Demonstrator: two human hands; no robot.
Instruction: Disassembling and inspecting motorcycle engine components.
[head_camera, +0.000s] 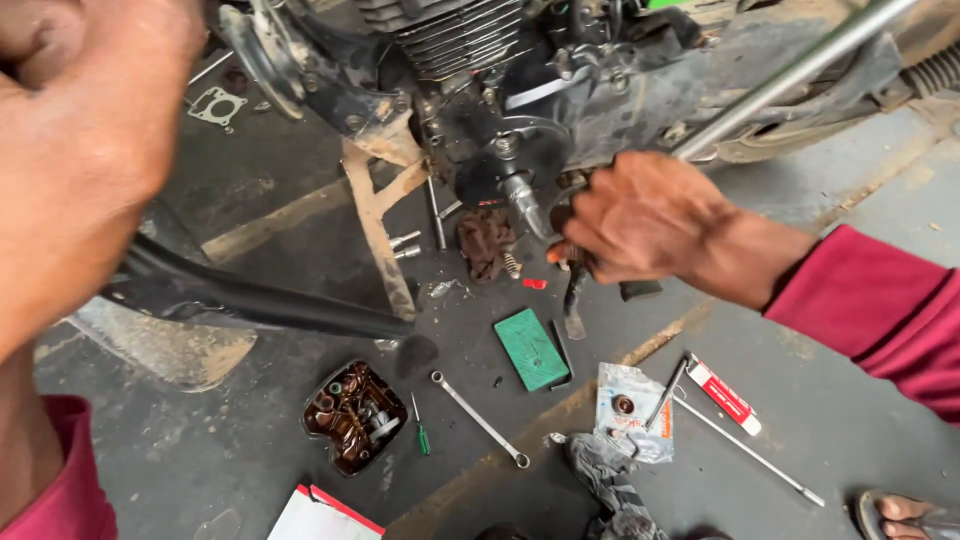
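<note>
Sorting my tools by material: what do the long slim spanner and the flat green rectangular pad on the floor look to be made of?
The long slim spanner looks like bright plated steel: silvery with a glossy shine. The flat green rectangular pad looks like matte rubber or plastic, with a fine textured face; which one is unclear.

Red-white tube beside clear packet (floor).

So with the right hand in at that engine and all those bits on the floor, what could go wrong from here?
1. The right hand works close against the engine shaft, where fingers might get pinched if it slips.
2. The ring spanner, small green screwdriver and open tray of oily parts lie loose on the floor, easy to kick or lose.
3. The left hand fills the near view, blurred, so its grip is unclear.
</note>
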